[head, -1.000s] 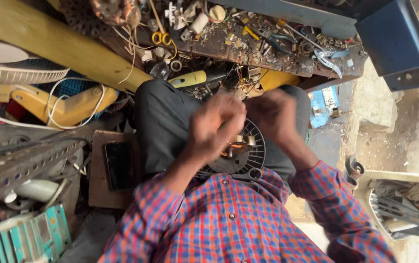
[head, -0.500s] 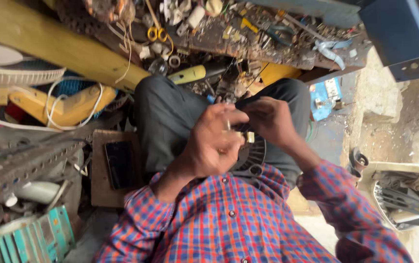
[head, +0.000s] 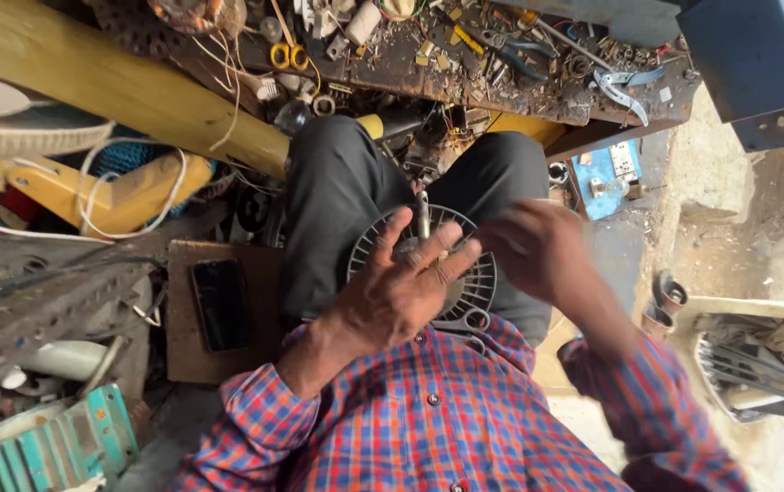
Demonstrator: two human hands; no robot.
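A round dark fan grille lies on my lap, across my dark trousers. My left hand rests on top of it with fingers spread, palm down. A thin metal rod sticks up just past my fingertips; whether the fingers grip it is unclear. My right hand hovers at the grille's right edge, blurred by motion, and I cannot make out anything in it. A pair of scissors lies under the grille near my checked shirt.
A cluttered workbench with pliers, screws and small parts runs across the top. A yellow beam slants at the left. A dark phone lies on a wooden board. Metal scrap sits at left, a basket of parts at right.
Both hands were clasped together over the grille. Now my left hand has opened flat onto it and my right hand has pulled away to the right.
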